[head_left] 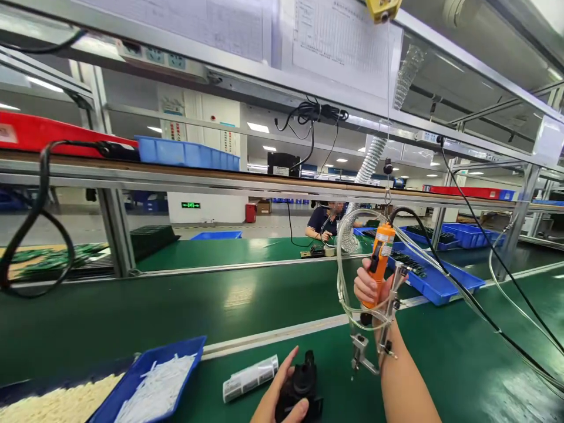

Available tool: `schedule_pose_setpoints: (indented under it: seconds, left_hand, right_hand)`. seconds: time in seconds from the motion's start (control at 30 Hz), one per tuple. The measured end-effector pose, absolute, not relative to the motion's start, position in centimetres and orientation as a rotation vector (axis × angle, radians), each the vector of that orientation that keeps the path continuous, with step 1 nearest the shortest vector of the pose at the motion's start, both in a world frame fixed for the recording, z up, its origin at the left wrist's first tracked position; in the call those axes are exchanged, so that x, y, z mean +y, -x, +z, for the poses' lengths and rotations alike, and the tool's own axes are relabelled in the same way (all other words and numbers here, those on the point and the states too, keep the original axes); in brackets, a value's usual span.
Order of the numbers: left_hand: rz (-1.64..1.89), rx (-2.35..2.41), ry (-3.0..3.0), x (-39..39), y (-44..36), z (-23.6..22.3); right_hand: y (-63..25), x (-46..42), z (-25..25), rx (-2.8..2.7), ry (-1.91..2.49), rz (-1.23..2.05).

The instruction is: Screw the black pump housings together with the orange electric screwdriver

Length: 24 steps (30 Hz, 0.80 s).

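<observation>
My right hand [369, 286] is wrapped round an orange electric screwdriver [381, 252], held upright above the green bench. A metal bracket with clear tubing [341, 276] is fixed along the tool, and its thin tip [352, 376] points down. From above, a wire with a hook runs to the screwdriver's top. Low in the view, my left hand [284, 390] grips a black plastic part [304, 382] between thumb and fingers; its lower end is cut off by the frame. Just left of that hand lies a roll of printed labels [250, 379].
A blue tray of white strips [161, 376] stands at lower left beside a heap of cream-coloured pieces [61, 399]. Blue trays [440, 282] with dark parts are at right. An overhead shelf [247, 179] crosses the view. Across the bench sits another person [324, 223].
</observation>
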<state>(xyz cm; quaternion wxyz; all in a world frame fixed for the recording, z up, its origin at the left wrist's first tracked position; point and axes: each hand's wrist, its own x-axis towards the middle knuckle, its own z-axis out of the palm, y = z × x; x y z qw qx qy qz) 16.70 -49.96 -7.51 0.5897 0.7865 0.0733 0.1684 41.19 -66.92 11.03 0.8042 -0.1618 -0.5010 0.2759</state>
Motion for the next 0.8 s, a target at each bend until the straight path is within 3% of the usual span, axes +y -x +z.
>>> schedule_pose_setpoints:
  seconds: [0.2, 0.37, 0.63, 0.8]
  left_hand:
    - [0.363, 0.167, -1.833, -49.9, -16.4, -7.1]
    - [0.34, 0.227, -1.812, -50.1, -16.2, -6.6]
    - [0.293, 0.186, -1.763, -50.6, -16.3, -5.4]
    - [0.304, 0.043, -1.731, -51.0, -16.1, -3.8]
  right_hand:
    - [-41.1, -67.4, 8.8, -1.333, 0.251, 0.927]
    - [-40.6, -66.1, 6.7, -1.295, 0.43, 0.963]
    - [-37.9, -66.5, 11.7, -1.1, 0.675, 0.629]
    - [-34.3, -66.3, 14.6, -0.958, 0.843, 0.171]
